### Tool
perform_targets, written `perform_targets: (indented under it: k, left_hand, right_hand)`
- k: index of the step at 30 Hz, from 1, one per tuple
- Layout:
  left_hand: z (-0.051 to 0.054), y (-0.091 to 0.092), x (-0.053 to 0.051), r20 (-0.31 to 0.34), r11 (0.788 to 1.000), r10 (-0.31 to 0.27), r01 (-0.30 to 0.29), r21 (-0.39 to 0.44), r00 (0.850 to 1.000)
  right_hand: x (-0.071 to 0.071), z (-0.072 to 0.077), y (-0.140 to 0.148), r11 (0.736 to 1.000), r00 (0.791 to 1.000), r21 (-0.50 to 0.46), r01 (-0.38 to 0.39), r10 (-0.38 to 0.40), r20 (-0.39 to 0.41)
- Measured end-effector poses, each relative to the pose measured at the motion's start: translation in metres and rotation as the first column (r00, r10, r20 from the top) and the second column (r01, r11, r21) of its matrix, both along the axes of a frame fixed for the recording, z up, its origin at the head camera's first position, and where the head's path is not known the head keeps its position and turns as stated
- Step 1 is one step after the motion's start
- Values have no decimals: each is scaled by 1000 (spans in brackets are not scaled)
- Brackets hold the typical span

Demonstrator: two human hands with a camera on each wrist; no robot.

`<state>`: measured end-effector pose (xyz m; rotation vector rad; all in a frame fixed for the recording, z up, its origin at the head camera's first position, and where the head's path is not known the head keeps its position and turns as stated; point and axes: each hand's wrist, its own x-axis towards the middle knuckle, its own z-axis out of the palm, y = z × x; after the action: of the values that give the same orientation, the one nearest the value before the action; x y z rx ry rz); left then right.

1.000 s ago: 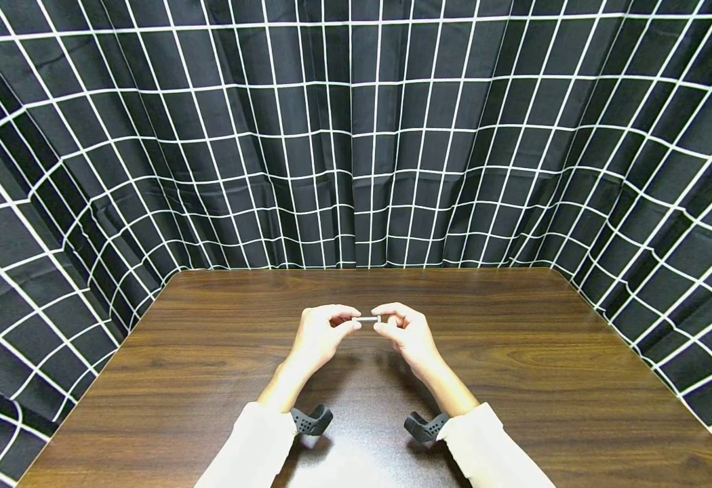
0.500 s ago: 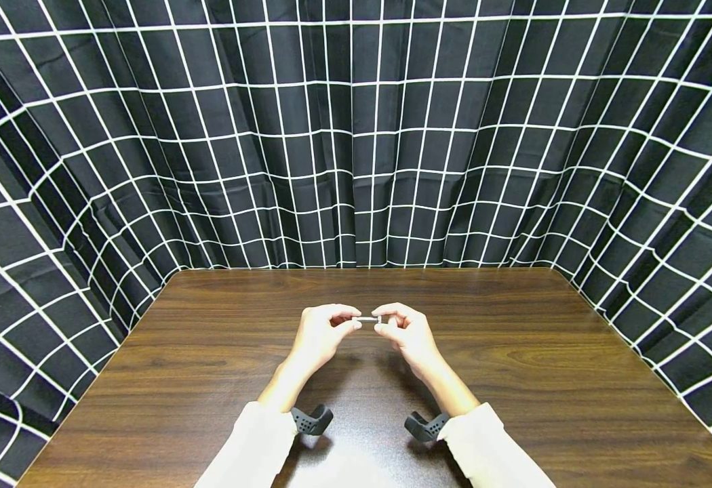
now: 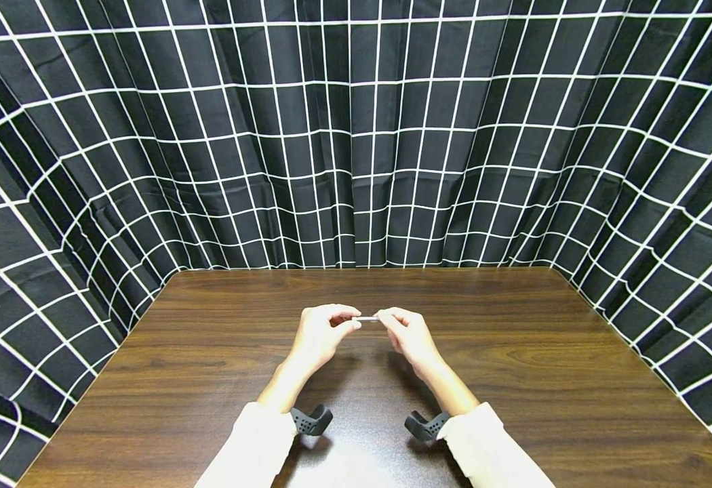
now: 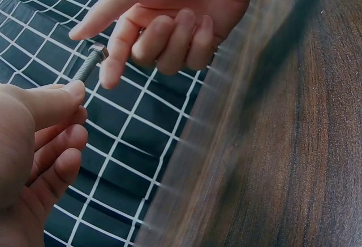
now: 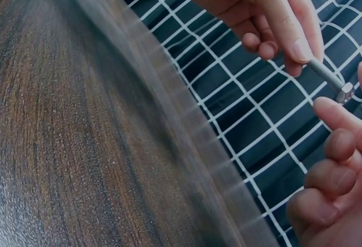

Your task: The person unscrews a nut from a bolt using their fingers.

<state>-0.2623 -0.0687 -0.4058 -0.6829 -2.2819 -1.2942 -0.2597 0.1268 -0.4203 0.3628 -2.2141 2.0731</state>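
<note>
A small grey metal bolt (image 3: 365,318) spans the gap between the two hands above the table. My left hand (image 3: 322,332) pinches one end of it between thumb and index finger. Threads run along the bolt (image 4: 89,65) to a hexagonal piece (image 5: 345,92) at its right end, whether head or nut I cannot tell. Thumb and index of my right hand (image 3: 413,335) stand apart around that piece in both wrist views, its other fingers curled. In the head view they look closed together at the bolt's end, partly covering it.
A dark brown wooden table (image 3: 240,298) lies beneath the hands. Black curtains (image 3: 368,156) with a white grid surround its back and sides. White sleeves (image 3: 252,440) and dark wrist straps (image 3: 313,420) are on both forearms.
In the head view, the right thumb and index have drawn together at the bolt's right end, where they stood apart before. The left hand and its grip stay as they were.
</note>
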Motion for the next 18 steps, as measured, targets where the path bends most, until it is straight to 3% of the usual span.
perform_targets:
  k: [9, 18]
  left_hand:
    - [1, 2, 1, 17, 1000, -10, 10, 12, 1000]
    - [-1, 1, 0, 19, 1000, -5, 4, 8, 1000]
  right_hand:
    - [0, -1, -3, 997, 999, 63, 52, -52, 1]
    - [0, 0, -1, 997, 999, 64, 35, -35, -6]
